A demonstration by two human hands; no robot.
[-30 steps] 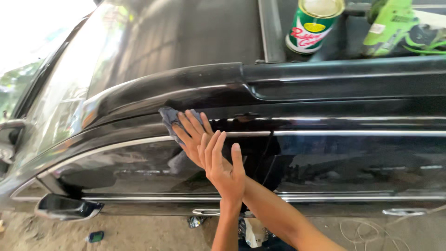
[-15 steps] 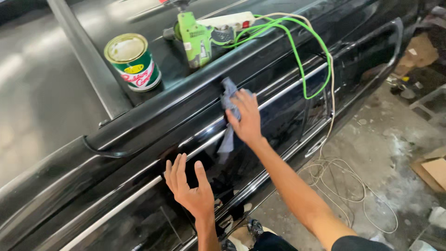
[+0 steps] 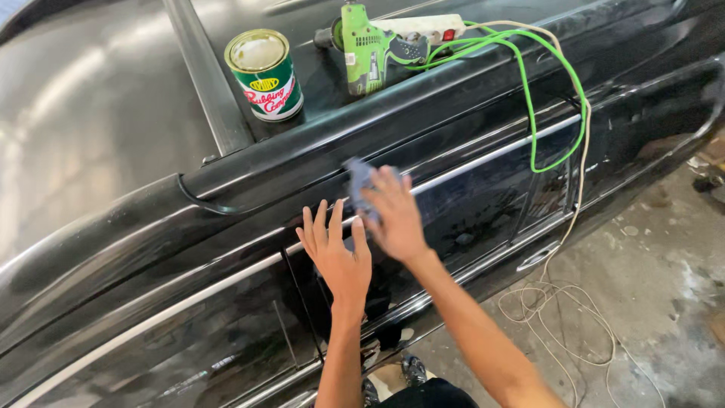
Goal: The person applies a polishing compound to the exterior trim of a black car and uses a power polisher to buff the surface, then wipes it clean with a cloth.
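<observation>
Hands at frame centre, both laid on the side of a black car [image 3: 113,249]. Right hand [image 3: 396,215] lies flat with fingers together, pressing a blue-grey cloth [image 3: 359,181] against the upper door panel; the cloth shows at 11 o'clock from the knuckles and is blurred, so its folds cannot be made out. Left hand [image 3: 336,253] sits just beside the right at its 8 o'clock, palm on the paint, fingers spread apart and holding nothing. A chrome trim strip [image 3: 483,157] runs under both hands from 8 o'clock to 2 o'clock across the door, with a second strip lower down.

Surface: glossy black paint that mirrors the arms and daylight. The roof fills the upper left and carries a dark roof rail [image 3: 208,83]. At 12 o'clock from the hands, on the roof, stand a green-and-white tin [image 3: 266,74] with a pale lid, upright, and, to its 3 o'clock, a green power tool [image 3: 362,49] lying beside a white socket strip [image 3: 423,26]. A green cable [image 3: 529,113] loops from the tool over the roof edge and down across the rear window; a whitish cord [image 3: 578,196] hangs beside it.

Room: dusty concrete floor [image 3: 657,287] at 4 o'clock, where the cord lies in loose coils [image 3: 566,317]. Shoes [image 3: 411,370] show at 6 o'clock.
</observation>
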